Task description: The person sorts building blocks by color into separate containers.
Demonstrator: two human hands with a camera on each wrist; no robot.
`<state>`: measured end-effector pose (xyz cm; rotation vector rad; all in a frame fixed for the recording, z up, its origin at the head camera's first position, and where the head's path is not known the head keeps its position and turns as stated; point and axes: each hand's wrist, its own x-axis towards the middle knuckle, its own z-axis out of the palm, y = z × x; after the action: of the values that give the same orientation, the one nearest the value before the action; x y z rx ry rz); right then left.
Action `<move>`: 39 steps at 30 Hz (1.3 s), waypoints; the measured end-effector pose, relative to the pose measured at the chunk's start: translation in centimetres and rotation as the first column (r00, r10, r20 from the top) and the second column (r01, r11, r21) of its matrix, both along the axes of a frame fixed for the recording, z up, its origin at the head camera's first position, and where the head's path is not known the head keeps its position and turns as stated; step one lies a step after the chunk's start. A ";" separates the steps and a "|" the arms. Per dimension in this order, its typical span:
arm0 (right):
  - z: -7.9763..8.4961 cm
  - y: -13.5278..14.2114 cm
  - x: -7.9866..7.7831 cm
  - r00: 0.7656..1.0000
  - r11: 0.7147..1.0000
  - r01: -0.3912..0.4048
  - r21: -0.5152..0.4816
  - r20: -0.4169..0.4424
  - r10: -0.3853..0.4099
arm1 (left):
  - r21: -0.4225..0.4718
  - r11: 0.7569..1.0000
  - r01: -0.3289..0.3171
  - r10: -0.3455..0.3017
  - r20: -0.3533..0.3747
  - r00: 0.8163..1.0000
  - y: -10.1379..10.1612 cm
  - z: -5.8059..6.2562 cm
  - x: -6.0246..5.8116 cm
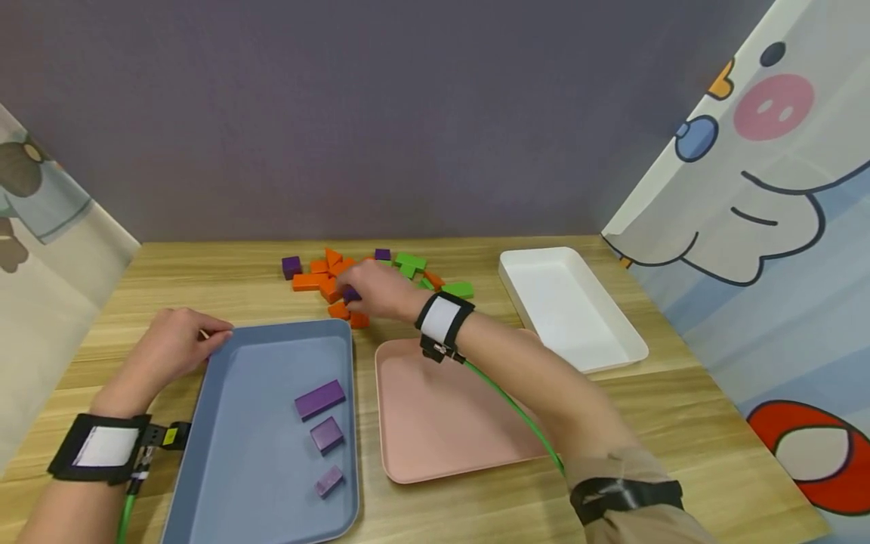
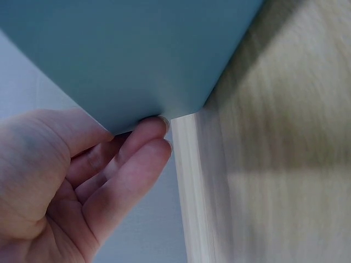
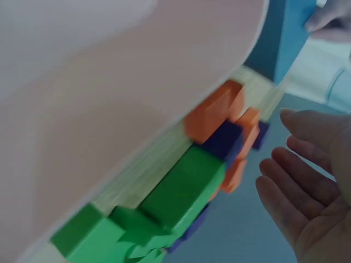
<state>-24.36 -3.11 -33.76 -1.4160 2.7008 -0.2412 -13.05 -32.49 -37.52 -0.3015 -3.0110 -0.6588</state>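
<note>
Right grip [image 1: 384,289] among blocks [image 1: 309,282], pink tray [image 1: 448,423] nearby

Table [image 1: 680,423]: three trays and the block cluster on it; panel [image 1: 367,121] behind it.
Left tray [image 1: 251,446]: three blocks [image 1: 327,436] in it, one before another along its right side.
Middle tray [image 1: 448,423]: just right of the left tray.
Right tray [image 1: 571,302]: right of the middle tray, farther back.
Block cluster [image 1: 310,282]: behind the left and middle trays, left of the right tray.

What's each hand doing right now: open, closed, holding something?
Left hand: closed, pinching the blue tray at a corner.
Right hand: open by the blocks, nothing visibly held.
</note>
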 end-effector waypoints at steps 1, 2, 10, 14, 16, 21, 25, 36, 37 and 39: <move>-0.2 0.0 -0.3 1.000 1.000 0.013 0.013 -0.006 -0.012 | -0.002 1.000 0.002 -0.002 0.001 1.000 0.0 0.0 0.0; -0.4 0.0 -0.6 1.000 0.999 0.019 0.026 -0.014 -0.019 | -0.003 1.000 0.002 -0.002 0.003 1.000 0.0 0.0 0.0; -1.5 -0.2 -1.9 0.999 0.995 0.035 0.098 -0.033 -0.032 | 0.000 1.000 0.016 -0.016 -0.006 1.000 0.1 0.0 -0.2; -2.0 -0.2 -2.2 0.999 0.991 0.041 0.128 -0.029 -0.038 | -0.003 1.000 0.019 -0.019 -0.009 1.000 0.2 0.1 -0.2; -2.2 -0.2 -2.3 0.999 0.990 0.040 0.133 -0.022 -0.037 | -0.003 1.000 0.018 -0.018 -0.008 1.000 0.3 0.2 -0.2; -2.5 0.0 -2.5 0.999 0.994 0.031 0.109 -0.017 -0.029 | 0.001 1.000 0.013 -0.013 0.003 1.000 0.3 0.3 -0.1; -2.5 0.2 -2.5 1.000 0.995 0.016 0.094 -0.028 -0.013 | -0.001 1.000 0.006 -0.006 0.012 1.000 0.3 0.3 -0.1; -0.4 -0.2 -1.8 0.997 0.999 -0.042 0.005 -0.059 0.042 | -0.010 1.000 -0.002 0.002 0.015 1.000 0.1 0.1 -0.1; 0.0 -0.4 -1.5 0.997 0.998 -0.056 -0.004 -0.055 0.056 | -0.008 1.000 -0.003 0.003 0.015 1.000 0.1 0.1 -0.1; 0.7 -0.9 -0.8 0.995 0.997 -0.082 -0.016 -0.053 0.081 | -0.005 1.000 -0.004 0.004 0.015 1.000 0.0 0.1 0.0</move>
<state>-25.18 -3.98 -33.05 -1.5542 2.6808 -0.2270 -13.04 -32.46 -37.38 -0.2924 -3.0271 -0.6565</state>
